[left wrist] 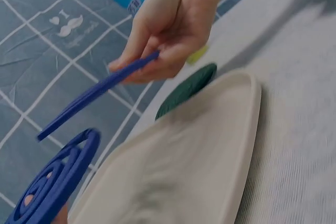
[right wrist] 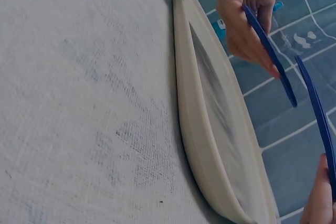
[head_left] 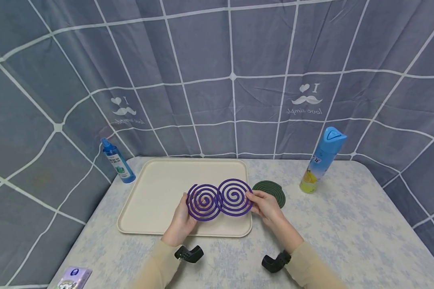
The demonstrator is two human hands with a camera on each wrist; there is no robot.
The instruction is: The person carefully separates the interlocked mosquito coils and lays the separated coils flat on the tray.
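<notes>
Head view: two purple spiral coils, held above the tray (head_left: 148, 188), the left hand (head_left: 182, 220) pinching the left coil (head_left: 203, 202), the right hand (head_left: 265, 205) pinching the right coil (head_left: 234, 197). They look thin, light, probably brittle; hold outer rims, gently

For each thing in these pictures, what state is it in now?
Left purple coil: held above the tray by the left hand.
Right purple coil: held up by the right hand.
Green coil: flat on the table.
Tray: flat on the table, nothing lying in it.
Spray can: upright, capped.
Blue bottle: upright.
</notes>
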